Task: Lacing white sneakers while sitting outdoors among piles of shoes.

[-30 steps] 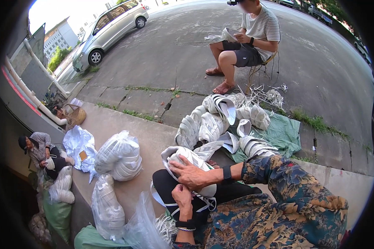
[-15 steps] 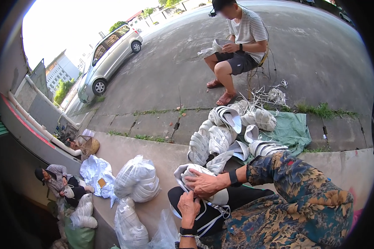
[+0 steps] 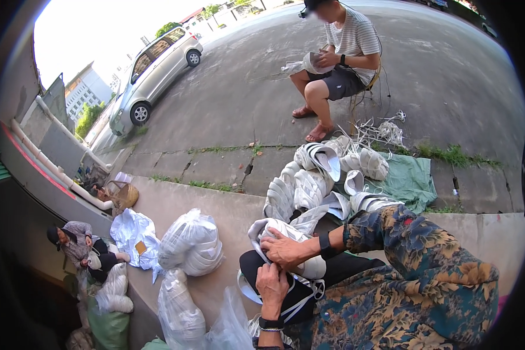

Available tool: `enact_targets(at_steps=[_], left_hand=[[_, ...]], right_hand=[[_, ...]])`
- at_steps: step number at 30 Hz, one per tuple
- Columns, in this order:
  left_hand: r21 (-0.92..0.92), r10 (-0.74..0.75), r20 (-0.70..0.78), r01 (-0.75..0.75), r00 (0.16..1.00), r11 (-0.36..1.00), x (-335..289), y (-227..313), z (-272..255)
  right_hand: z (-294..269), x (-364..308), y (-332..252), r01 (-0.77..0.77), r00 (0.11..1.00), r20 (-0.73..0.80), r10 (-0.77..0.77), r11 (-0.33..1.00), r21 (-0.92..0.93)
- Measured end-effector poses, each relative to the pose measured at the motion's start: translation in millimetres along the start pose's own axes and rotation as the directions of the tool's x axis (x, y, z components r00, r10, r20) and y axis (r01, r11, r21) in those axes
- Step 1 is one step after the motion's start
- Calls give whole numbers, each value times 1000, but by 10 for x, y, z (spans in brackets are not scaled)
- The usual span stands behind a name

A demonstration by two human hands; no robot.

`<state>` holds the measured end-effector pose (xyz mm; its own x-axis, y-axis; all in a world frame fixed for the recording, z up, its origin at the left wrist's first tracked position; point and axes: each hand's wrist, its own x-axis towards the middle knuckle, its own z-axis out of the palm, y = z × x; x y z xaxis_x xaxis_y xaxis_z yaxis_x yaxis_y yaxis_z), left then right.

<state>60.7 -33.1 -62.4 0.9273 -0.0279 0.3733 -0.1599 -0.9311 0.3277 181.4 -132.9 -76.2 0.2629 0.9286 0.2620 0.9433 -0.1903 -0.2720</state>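
Observation:
A white shoe upper [image 3: 312, 266] lies across my black-trousered knee, with its toe end to the right. My right hand [image 3: 287, 251] grips it from above, fingers bent over its opening. Just below, my left hand [image 3: 271, 284] is closed in a pinch at the upper's near edge, its fingertips almost touching those of the right. What the pinch holds is hidden. White laces [image 3: 300, 303] hang in loops beside the left hand and over the knee. Beyond my hands lies a pile of white shoe uppers [image 3: 312, 189].
Stuffed clear plastic bags [image 3: 191, 245] stand at the left, near a white sack [image 3: 135, 239] and a basket [image 3: 121, 195]. A green sheet [image 3: 411, 181] and loose laces [image 3: 385, 133] lie beyond the pile. One person [image 3: 347, 52] sits ahead, another [image 3: 79, 248] far left. A silver van [image 3: 157, 73] is parked behind.
My hands and the upper sit slightly further right in the picture, with the same grip. The seated person ahead has turned and raised the piece in their hands.

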Motion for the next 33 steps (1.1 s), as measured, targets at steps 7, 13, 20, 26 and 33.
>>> enact_targets(at_steps=[7, 13, 20, 26, 33], left_hand=[[-215, -148, -172, 109, 974, 971, 137, 173, -101], [-738, -384, 213, 405, 898, 540, 400, 119, -194], [-815, 356, 301, 45, 885, 578, 306, 1079, -275], [-695, -253, 536, 591, 805, 410, 350, 748, -107], [-631, -429, 395, 579, 812, 516, 457, 247, 168]], right_hand=[[-681, 15, 113, 100, 879, -477, 31, 964, 248], [-790, -245, 228, -72, 976, -152, 154, 893, 444], [-608, -391, 369, -45, 998, -24, 52, 970, 239], [-735, -269, 387, -52, 968, 245, 55, 998, -20], [-840, -295, 410, -35, 911, 409, -45, 982, 187]])
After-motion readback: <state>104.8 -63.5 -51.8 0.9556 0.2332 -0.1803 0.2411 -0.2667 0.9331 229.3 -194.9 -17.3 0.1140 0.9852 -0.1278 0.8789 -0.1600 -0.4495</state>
